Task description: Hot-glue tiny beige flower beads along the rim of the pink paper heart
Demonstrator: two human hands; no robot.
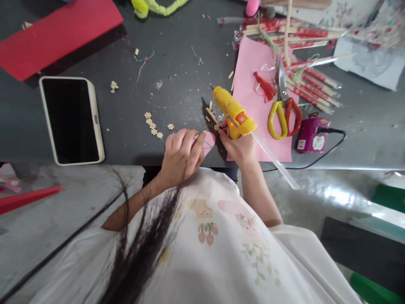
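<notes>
My right hand is wrapped round a yellow hot glue gun, whose nozzle points up and left. A clear glue stick sticks out of its back end. By my right fingertips is a small wooden flower; whether they pinch it, I cannot tell. My left hand lies with bent fingers over a small pink paper piece with green lines, holding it at the table edge. Small pale bits show at its fingertips. Further left lie several small wooden flowers and a single wooden flower.
A phone and red paper lie left. To the right are pink paper, scissors, a red tassel, wrapped sticks and a purple box with a black cable. Yellow fuzzy wire is at the back.
</notes>
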